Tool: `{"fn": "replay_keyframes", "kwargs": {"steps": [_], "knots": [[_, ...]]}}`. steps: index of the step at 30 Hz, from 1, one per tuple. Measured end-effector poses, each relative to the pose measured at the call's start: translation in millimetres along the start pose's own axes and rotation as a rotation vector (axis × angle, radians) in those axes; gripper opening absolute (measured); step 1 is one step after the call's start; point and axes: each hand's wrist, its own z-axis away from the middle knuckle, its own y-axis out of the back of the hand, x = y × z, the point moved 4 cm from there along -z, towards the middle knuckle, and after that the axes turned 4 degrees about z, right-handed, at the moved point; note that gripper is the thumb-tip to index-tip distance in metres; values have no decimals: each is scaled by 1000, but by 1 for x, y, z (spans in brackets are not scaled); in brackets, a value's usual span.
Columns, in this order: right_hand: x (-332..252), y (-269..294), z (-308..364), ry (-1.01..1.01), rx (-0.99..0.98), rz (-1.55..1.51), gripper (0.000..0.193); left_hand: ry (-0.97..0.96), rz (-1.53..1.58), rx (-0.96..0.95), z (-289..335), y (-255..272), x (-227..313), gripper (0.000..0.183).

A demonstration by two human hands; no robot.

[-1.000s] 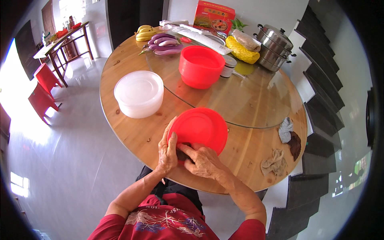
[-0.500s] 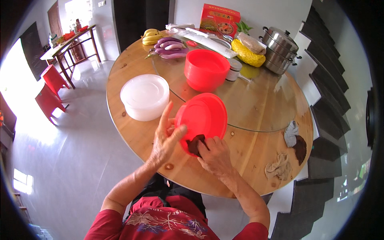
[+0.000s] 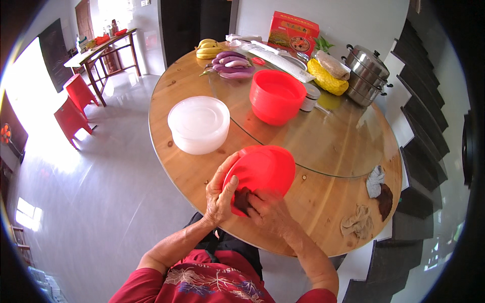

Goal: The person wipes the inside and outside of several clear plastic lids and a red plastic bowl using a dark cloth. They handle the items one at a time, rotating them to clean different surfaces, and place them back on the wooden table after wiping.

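A red plastic bowl (image 3: pixel 270 169) is held tilted above the near edge of the round wooden table (image 3: pixel 318 212). My left hand (image 3: pixel 221 194) grips its left rim, with the thumb on the near side. In my right hand (image 3: pixel 268 209) is a bunched dark brown cloth (image 3: pixel 242 200), pressed against the bowl's lower part; the fingers are slightly blurred. Beyond it, a stack of red bowls (image 3: pixel 277 98) stands on the glass turntable (image 3: pixel 333 146). To the left sits a stack of translucent white lids or round tubs (image 3: pixel 198 124).
Purple eggplants (image 3: pixel 233 64) and bananas (image 3: pixel 207 49) lie at the far left of the table. A red box (image 3: pixel 293 33), a yellow net bag (image 3: pixel 327 77) and a steel steamer pot (image 3: pixel 365 74) stand farther back. Crumpled rags (image 3: pixel 357 222) rest at the right edge, near dark stairs (image 3: pixel 419 136).
My left hand has closed on the bowl's rim, where before its fingers were spread beside it. The bowl has come lower and nearer, and the whole view has shifted slightly.
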Motion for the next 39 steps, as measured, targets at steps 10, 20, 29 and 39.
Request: {"fn": "replay_keyframes", "kwargs": {"steps": [10,20,29,39], "knots": [[1,10,-22,-140,207,514,56,-123,-53,105,-9,-4,16,50],[-37,3,-27,-16,271,-352,38,-112,-44,40,-6,10,22,48],[-1,19,-22,-25,108,340,32,-42,-218,-37,-20,4,41,48],[-2,-8,-3,156,273,373,30,162,-191,-34,-32,8,42,49]]}}
